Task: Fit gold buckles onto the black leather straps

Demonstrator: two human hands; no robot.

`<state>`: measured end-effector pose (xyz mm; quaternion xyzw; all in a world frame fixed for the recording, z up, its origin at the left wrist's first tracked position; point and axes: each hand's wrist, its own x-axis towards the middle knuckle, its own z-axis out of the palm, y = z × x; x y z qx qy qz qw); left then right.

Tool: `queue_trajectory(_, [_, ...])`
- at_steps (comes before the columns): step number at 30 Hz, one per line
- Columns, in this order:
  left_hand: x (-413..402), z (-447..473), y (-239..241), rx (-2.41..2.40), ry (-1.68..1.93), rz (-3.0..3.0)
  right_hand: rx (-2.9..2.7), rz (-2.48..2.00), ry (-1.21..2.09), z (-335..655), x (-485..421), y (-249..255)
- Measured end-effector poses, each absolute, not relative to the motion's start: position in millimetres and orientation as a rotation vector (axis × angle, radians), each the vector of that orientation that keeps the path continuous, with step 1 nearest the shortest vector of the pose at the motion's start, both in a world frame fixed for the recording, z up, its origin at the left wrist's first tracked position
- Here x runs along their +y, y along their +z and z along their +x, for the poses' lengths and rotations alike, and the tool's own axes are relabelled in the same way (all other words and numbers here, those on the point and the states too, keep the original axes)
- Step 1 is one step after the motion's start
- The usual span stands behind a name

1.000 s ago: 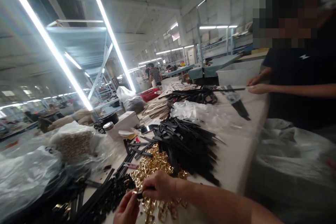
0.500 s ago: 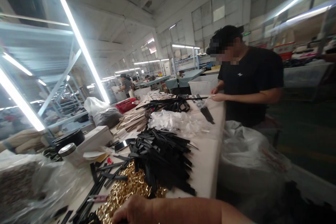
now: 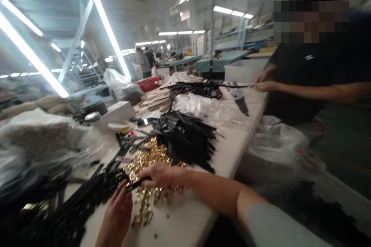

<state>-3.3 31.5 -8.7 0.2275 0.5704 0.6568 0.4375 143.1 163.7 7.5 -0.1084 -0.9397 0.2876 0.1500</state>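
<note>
One black strap (image 3: 135, 185) runs between the left hand (image 3: 119, 202) and right hand (image 3: 159, 175), pinched by both, over gold fittings (image 3: 155, 150) on the desk (image 3: 232, 142). It looks light and bendable, likely best held near each end.

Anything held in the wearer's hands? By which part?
A black strap: right hand grips it near one end; left hand is at the other, grip too blurred to confirm.

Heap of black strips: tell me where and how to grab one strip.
Probably pinch one strip end at the right edge of the heap, coming from the right: ends jut out there beside bare table, while gold pieces crowd its near left side.
</note>
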Motion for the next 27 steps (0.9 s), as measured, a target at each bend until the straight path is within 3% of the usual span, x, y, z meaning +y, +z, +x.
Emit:
queue_trajectory(8, [33.2, 3.1, -11.3, 1.094, 1.762, 0.283, -2.56, -0.121, 0.916, 135.0, 156.3, 0.6])
queue_trajectory(19, [32.3, 10.4, -5.0, 1.109, 1.793, 0.224, -2.614, 0.011, 1.086, 133.4, 155.8, 0.7])
queue_trajectory(27, [29.1, 14.0, -6.3, 1.228, 1.783, 0.262, -2.753, -0.051, 0.878, 136.1, 154.4, 2.7])
